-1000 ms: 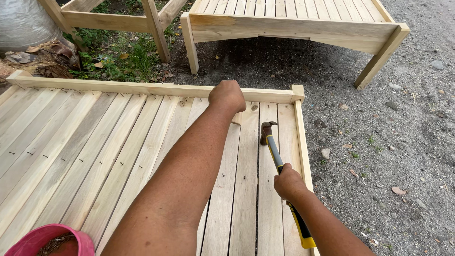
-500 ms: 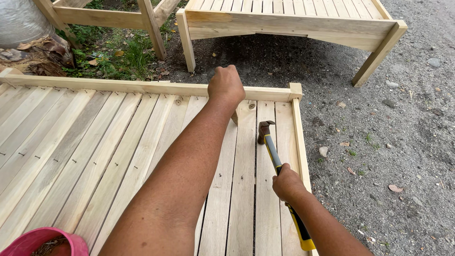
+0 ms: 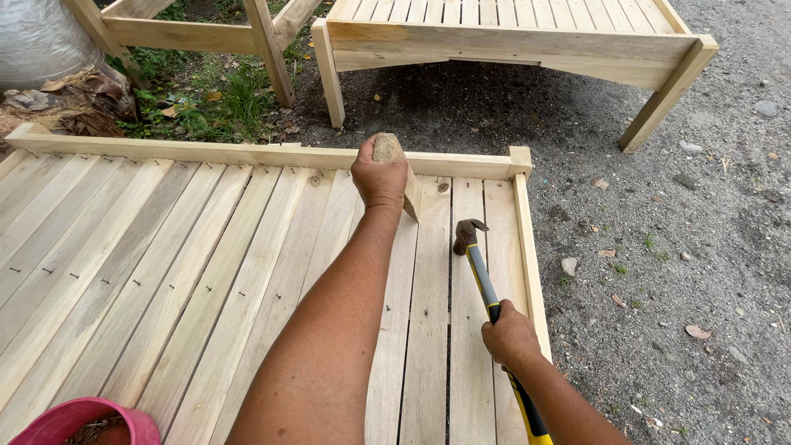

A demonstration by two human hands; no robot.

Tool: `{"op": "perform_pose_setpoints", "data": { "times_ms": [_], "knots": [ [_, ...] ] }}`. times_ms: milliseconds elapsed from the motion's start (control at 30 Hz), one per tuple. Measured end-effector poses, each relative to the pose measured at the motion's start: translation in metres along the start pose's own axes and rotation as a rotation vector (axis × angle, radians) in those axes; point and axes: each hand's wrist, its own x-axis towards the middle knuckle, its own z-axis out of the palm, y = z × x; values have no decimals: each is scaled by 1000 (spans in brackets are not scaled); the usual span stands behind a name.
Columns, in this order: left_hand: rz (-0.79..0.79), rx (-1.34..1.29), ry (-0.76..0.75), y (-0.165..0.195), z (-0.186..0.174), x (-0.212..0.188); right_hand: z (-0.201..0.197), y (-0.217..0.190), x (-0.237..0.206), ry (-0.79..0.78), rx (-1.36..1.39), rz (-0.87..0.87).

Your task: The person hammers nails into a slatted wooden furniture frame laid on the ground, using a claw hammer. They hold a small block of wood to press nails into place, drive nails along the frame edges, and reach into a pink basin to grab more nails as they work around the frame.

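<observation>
pale wood fills most of the view, and on it the left hand [image 3: 379, 175] is clenched around a small wooden block [image 3: 401, 175], holding it upright near the far rail [image 3: 247, 153] of the slatted panel [image 3: 189, 272], its lower end down at the slats. the right hand [image 3: 511, 334] grips the yellow and black handle of a hammer [image 3: 482, 280], whose dark head rests on a slat just right of the block and close to the panel's right edge strip [image 3: 531, 264]. rows of small nails run across the slats on the left. a pink bucket [image 3: 82, 422] sits at the bottom left corner. beyond the panel lie gravel ground [image 3: 676, 247], a patch of grass [image 3: 222, 107], and another slatted wooden frame on legs [image 3: 511, 37] at the top.
</observation>
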Motion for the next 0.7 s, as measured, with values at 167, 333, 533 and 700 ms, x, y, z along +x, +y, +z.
{"op": "perform_pose_setpoints", "data": {
  "times_ms": [167, 333, 533, 700],
  "knots": [
    [11, -56, -128, -11, 11, -2, 4, 6, 10, 19, 36, -47],
    [60, -115, -148, -11, 12, -10, -9, -6, -2, 10, 114, -14],
    [71, -106, -185, -17, 23, -13, -40, -37, -28, -2, 135, -29],
    [0, -9, -253, -27, 41, -18, -74, -70, -52, 125, 269, -208]
  ]
}}
